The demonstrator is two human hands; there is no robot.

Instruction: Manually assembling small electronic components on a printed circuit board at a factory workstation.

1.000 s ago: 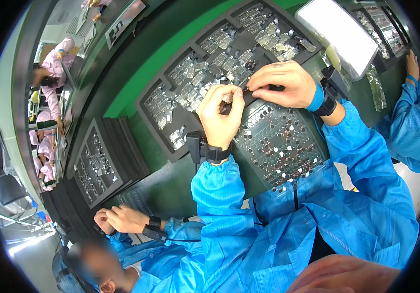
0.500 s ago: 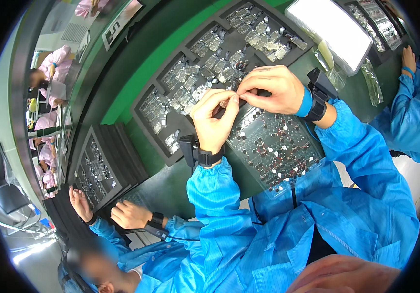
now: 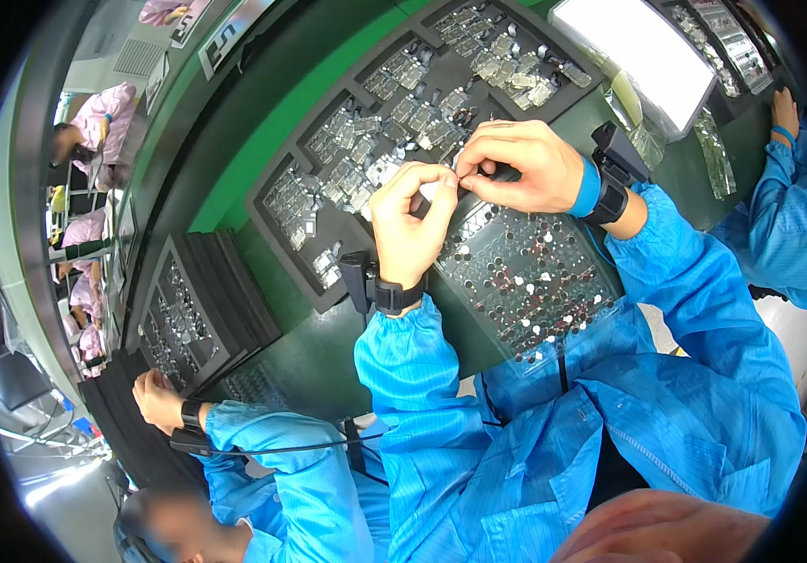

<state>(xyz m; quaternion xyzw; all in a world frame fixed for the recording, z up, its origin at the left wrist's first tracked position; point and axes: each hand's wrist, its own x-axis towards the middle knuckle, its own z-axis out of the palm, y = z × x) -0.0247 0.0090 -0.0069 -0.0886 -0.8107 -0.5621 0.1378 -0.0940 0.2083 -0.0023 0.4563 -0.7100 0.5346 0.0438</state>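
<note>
My left hand (image 3: 410, 220) is closed in a pinch, thumb against forefinger. Fingertip to fingertip with it, my right hand (image 3: 530, 174) pinches too. A small pale bit shows at the left fingertips, but what the two hands hold is too small and too covered to name. Just below them lies a clear plastic tray (image 3: 478, 314) with many small round dark parts (image 3: 522, 272), some with red or white spots. Behind my hands a black foam tray (image 3: 336, 225) carries many small silvery metal parts (image 3: 342, 141) in its compartments.
A bright white panel (image 3: 638, 61) and clear plastic bags (image 3: 713, 155) lie at the far right, near another person's hand (image 3: 784, 111). To the left are stacked black foam trays (image 3: 234, 291) with metal parts. A co-worker's hand (image 3: 158, 402) is beside them.
My hands stay nearly in place, still pinched together, with the left fingers slightly shifted. At lower left the co-worker's arm has reached further left, toward the stacked foam trays.
</note>
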